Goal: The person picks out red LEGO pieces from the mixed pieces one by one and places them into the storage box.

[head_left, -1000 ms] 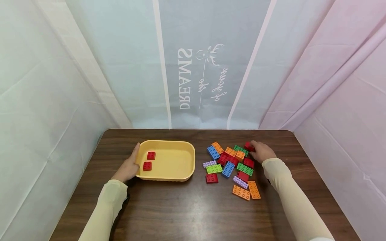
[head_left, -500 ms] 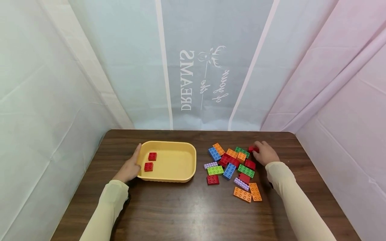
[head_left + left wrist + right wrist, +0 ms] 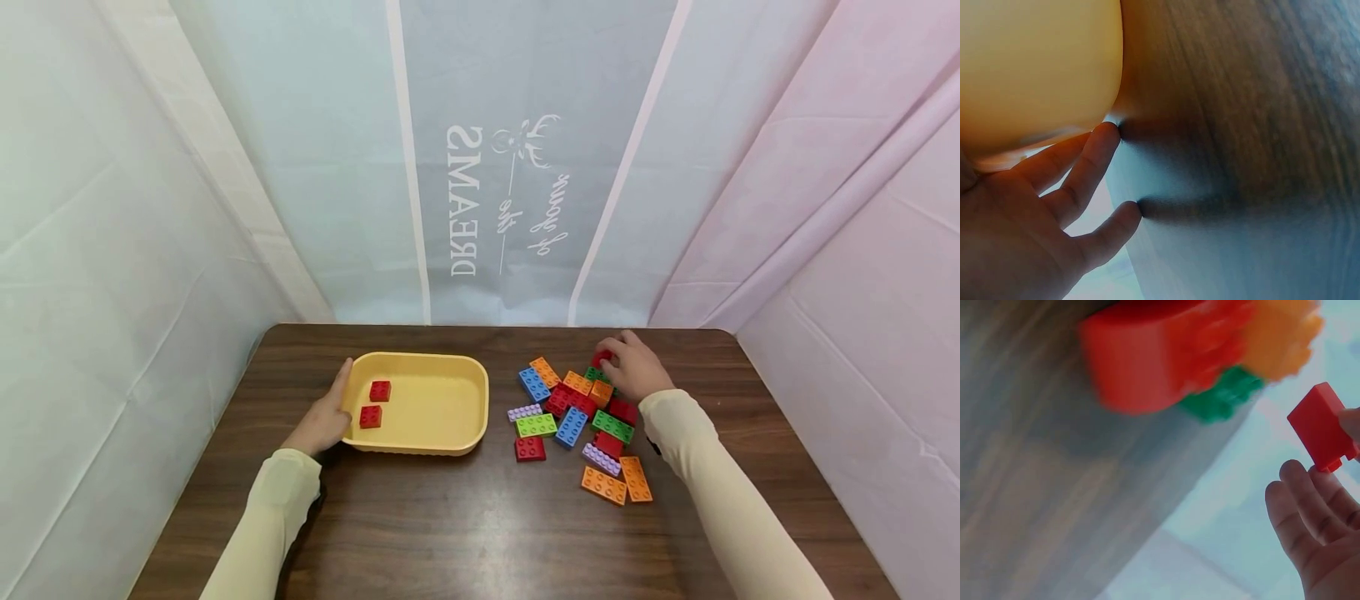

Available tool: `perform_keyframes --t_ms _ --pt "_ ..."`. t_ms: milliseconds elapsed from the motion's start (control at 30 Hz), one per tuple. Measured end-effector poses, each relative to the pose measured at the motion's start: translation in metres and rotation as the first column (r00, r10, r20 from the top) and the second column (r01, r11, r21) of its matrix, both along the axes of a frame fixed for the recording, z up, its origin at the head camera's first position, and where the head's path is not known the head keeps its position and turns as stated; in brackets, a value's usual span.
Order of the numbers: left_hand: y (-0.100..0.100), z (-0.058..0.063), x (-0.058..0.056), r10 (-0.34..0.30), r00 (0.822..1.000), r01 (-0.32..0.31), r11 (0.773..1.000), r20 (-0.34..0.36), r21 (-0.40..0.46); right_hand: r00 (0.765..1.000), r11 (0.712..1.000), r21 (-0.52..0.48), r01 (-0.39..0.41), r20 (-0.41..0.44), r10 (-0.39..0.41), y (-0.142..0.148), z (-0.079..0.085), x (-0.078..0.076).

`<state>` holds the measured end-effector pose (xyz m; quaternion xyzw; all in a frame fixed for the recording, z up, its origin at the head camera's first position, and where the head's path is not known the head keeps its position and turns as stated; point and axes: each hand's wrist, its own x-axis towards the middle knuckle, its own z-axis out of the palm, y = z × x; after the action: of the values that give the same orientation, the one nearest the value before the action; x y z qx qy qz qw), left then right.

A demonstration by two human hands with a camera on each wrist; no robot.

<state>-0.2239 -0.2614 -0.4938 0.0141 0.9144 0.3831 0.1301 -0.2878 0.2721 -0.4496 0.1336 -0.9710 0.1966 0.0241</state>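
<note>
In the head view my left hand (image 3: 321, 422) holds the left side of a shallow yellow tray (image 3: 480, 400), thumb at the rim and index finger along the outside. The left wrist view shows its other fingers (image 3: 1088, 169) spread under the tray's wall, two tips against the table. Two red toy bricks (image 3: 380, 391) lie inside the tray. My right hand (image 3: 636, 367) pinches another red brick (image 3: 1320, 425) between thumb and fingers, raised above the back right of the brick pile. In the right wrist view, a red block (image 3: 1141, 362) stays on the table below.
Right of the tray lie loose bricks: orange (image 3: 603, 485), blue (image 3: 572, 426), lime (image 3: 536, 425), green (image 3: 612, 427), purple (image 3: 602, 459) and red (image 3: 529, 448). The dark wooden table (image 3: 450, 533) ends at a grey printed curtain (image 3: 517, 283), with white cloth on both sides.
My right hand, with the red brick, first shifted slightly right, then lifted and moved left over the green brick. The left hand and the tray have stayed in place.
</note>
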Motion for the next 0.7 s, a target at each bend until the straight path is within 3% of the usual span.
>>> perform_keyframes --t_ms 400,700 --pt "0.000 -0.003 -0.001 0.006 1.000 -0.006 1.000 -0.002 0.007 0.983 0.983 -0.001 -0.182 -0.031 0.182 -0.073 0.026 -0.004" --pt "0.003 0.000 -0.002 0.017 0.999 -0.017 1.000 0.028 -0.004 0.962 0.962 0.017 -0.271 -0.022 0.271 -0.128 0.037 -0.011"
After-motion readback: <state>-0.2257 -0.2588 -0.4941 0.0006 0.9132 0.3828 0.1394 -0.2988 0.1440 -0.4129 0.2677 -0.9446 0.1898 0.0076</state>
